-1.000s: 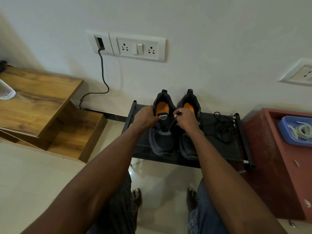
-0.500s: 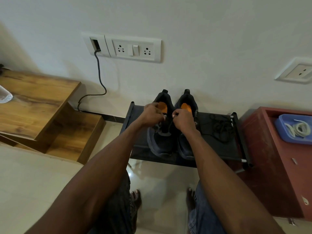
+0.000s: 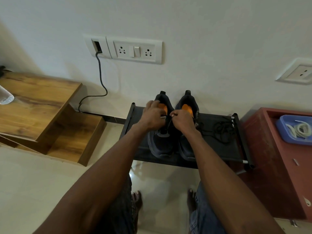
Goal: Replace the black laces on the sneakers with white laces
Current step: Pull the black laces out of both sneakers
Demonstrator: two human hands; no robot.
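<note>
Both hands climb toward the collar of the left sneaker on the black rack: left hand blurred, pinching a lace tip, right hand pinching the other. Unlacing nears its end; white laces wait in the blue tray.

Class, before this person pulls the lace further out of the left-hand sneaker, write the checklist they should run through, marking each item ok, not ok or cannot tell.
1. Both sneakers stand on the black rack: ok.
2. Right hand pinches a lace end: ok.
3. Left hand steadies the shoe: cannot tell, blurred.
4. Removed black lace lies clear on the rack: ok.
5. White laces wait in the blue tray: ok.
6. Eyelets all freed: cannot tell.
</note>
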